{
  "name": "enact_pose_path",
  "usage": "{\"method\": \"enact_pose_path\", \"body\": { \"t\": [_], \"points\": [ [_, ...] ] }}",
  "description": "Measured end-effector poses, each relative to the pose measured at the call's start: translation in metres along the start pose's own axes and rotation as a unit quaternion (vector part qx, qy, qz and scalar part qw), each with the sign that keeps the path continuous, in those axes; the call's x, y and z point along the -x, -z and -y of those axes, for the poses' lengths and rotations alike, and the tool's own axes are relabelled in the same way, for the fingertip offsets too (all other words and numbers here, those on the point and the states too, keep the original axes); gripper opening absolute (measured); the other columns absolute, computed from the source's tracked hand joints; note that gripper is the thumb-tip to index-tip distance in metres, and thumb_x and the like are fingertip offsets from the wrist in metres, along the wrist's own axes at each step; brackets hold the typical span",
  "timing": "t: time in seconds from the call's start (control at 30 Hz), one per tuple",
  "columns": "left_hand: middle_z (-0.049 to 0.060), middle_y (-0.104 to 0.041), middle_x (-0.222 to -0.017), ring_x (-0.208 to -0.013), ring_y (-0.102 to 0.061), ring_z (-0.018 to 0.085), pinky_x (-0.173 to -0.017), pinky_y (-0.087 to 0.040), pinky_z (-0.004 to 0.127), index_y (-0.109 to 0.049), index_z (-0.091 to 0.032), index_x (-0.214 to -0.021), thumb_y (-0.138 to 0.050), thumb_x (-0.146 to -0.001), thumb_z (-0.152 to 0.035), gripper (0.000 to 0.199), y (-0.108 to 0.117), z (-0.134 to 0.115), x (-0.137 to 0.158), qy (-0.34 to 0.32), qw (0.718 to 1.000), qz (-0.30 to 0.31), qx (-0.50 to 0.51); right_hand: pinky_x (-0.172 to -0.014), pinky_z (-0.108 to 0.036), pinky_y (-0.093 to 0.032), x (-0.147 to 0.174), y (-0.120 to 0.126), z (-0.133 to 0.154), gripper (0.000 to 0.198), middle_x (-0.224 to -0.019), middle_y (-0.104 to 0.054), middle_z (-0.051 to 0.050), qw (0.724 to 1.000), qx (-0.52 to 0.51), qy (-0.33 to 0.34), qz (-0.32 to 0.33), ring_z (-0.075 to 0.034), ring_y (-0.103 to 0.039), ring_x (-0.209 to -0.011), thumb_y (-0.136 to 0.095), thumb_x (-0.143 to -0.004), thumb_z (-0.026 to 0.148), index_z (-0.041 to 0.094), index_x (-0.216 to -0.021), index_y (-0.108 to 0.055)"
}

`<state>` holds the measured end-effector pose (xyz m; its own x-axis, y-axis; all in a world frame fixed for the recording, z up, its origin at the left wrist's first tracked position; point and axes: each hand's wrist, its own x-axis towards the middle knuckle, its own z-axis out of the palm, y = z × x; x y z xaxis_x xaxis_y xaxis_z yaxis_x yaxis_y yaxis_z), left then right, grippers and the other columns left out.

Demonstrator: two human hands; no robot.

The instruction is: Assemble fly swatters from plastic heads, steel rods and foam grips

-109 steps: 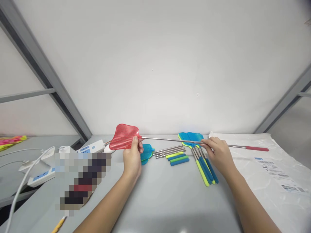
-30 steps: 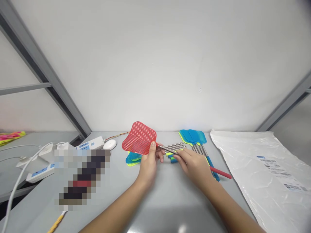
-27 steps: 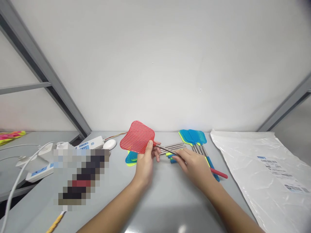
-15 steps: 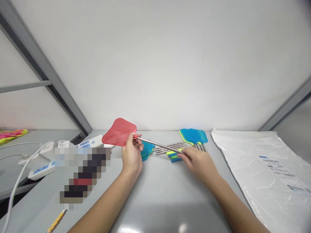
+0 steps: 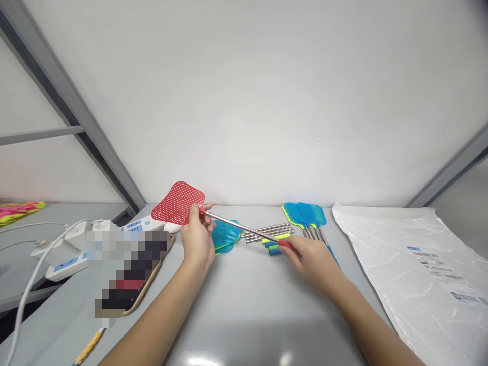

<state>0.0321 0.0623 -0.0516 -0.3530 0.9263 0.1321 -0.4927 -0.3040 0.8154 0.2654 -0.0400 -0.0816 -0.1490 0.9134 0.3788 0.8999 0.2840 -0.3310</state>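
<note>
A red fly swatter point(image 5: 179, 203) with a metal rod is held slantwise above the table between both hands. My left hand point(image 5: 198, 231) is closed around the neck, where the perforated head meets the rod. The red grip at the other end sits in my closed right hand point(image 5: 310, 259), mostly covered by the fingers. Beneath the rod lie blue and green fly swatters point(image 5: 226, 235), their metal rods pointing right to blue and lime grips. Behind my right hand is another group of blue and lime swatters point(image 5: 312, 213), with their heads toward the wall.
A white plastic mailing bag point(image 5: 404, 254) with a printed label covers the table's right side. On the left are power strips point(image 5: 66, 267) with plugs and white cables, and a phone point(image 5: 148, 279), partly pixelated. Bright fabric point(image 5: 21, 211) lies at far left. A white wall stands behind.
My left hand and the swatter's head have shifted left and slightly up. Part of the red grip now shows at my right hand, where only the rod showed before.
</note>
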Motion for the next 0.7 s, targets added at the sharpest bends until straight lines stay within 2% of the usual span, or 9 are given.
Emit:
{"method": "enact_pose_path", "body": {
  "t": [0.3, 0.43, 0.7],
  "points": [
    [-0.009, -0.029, -0.045, -0.04, -0.026, 0.006, -0.043, -0.029, 0.019, -0.058, -0.015, -0.079, -0.051, -0.088, -0.045, 0.032, -0.001, 0.006, 0.009, -0.007, 0.999, 0.031, -0.023, -0.052, -0.025, -0.022, 0.002, 0.0, -0.001, 0.028, -0.066, -0.059, 0.002, 0.998, 0.032, 0.032, -0.048, -0.012, -0.05, -0.056, -0.041, -0.096, 0.037, 0.021, -0.076, -0.052],
    [-0.009, -0.028, -0.042, -0.039, -0.025, 0.006, -0.042, -0.029, 0.02, -0.055, -0.017, -0.076, -0.049, -0.089, -0.046, 0.033, -0.002, 0.004, 0.012, -0.003, 0.999, 0.04, -0.021, -0.052, -0.025, -0.021, 0.001, -0.001, 0.001, 0.03, -0.064, -0.058, 0.003, 0.997, 0.039, 0.033, -0.061, -0.011, -0.047, -0.052, -0.041, -0.096, 0.039, 0.02, -0.074, -0.051],
    [-0.009, -0.027, -0.041, -0.038, -0.024, 0.007, -0.043, -0.026, 0.02, -0.051, -0.018, -0.073, -0.046, -0.091, -0.047, 0.035, -0.008, 0.001, 0.021, 0.003, 0.998, 0.053, -0.015, -0.052, -0.025, -0.021, 0.002, 0.002, 0.003, 0.029, -0.067, -0.062, 0.002, 0.997, 0.037, 0.035, -0.054, -0.011, -0.052, -0.056, -0.04, -0.096, 0.037, 0.02, -0.078, -0.054]
  ]
}}
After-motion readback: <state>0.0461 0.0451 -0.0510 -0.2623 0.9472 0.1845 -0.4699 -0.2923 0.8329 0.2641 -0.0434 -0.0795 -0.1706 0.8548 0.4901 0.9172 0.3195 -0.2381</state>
